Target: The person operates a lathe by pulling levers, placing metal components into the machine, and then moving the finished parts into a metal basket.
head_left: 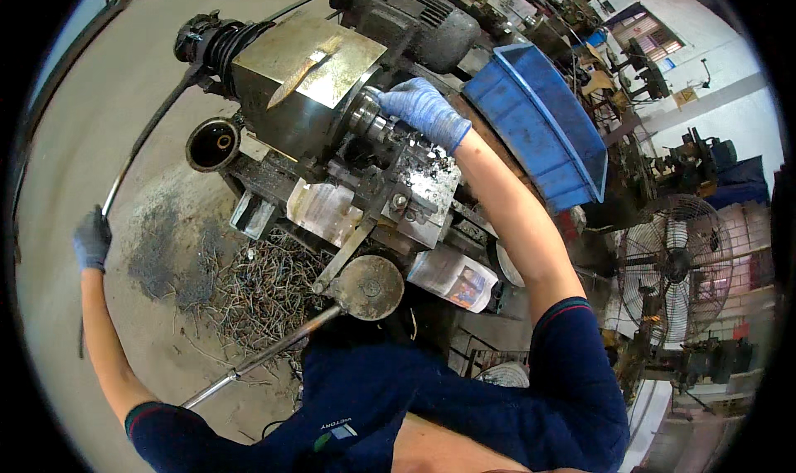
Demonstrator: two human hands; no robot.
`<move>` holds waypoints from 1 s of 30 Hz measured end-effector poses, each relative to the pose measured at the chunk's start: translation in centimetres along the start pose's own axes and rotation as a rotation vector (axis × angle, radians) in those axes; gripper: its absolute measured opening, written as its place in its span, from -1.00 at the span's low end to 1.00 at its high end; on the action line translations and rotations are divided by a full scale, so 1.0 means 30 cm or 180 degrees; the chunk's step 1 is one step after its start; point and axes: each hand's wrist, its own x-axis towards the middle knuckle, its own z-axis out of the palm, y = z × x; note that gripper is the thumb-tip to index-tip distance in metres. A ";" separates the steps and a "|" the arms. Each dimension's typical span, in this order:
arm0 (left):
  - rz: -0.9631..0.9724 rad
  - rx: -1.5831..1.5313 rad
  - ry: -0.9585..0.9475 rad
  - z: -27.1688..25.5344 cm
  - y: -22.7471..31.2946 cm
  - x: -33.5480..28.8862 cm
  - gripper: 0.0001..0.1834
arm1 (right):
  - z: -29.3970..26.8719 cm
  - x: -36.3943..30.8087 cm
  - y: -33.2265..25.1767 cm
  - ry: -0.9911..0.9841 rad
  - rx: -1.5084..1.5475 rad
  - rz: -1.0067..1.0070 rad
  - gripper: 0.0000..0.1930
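My left hand [92, 239], in a dark grey-blue glove, is closed round a long metal lever [133, 163] that runs up to the far left end of a small lathe. My right hand [424, 112], in a blue and white knit glove, reaches to the lathe's chuck [365, 108]. Its fingers are bent together at the chuck's face; whatever they hold is hidden. Below them, the tool carriage [419, 195] is strewn with metal chips. On top of the oily metal headstock cover [311, 46] lies a brush [297, 79] with a wooden handle.
A blue plastic bin [539, 125] stands right of the lathe, near an electric motor [414, 21]. Tangled metal shavings [265, 295] cover the floor at lower left. A round metal disc [371, 287] on a bar sits close to my body. A large fan [676, 261] stands at right.
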 end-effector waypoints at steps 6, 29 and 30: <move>-0.0377 0.0233 -0.0117 -0.067 0.059 0.106 -0.76 | -0.025 -0.030 0.013 0.0098 -0.0568 -0.0261 -0.46; 0.1252 -0.0737 -0.1867 0.140 1.008 0.092 -0.67 | -0.340 -1.180 0.893 0.2257 -0.0213 0.1413 -0.77; 0.1364 -0.0670 -0.1850 0.168 0.985 0.114 -0.69 | -0.350 -1.178 0.895 0.2414 -0.0134 0.1224 -0.74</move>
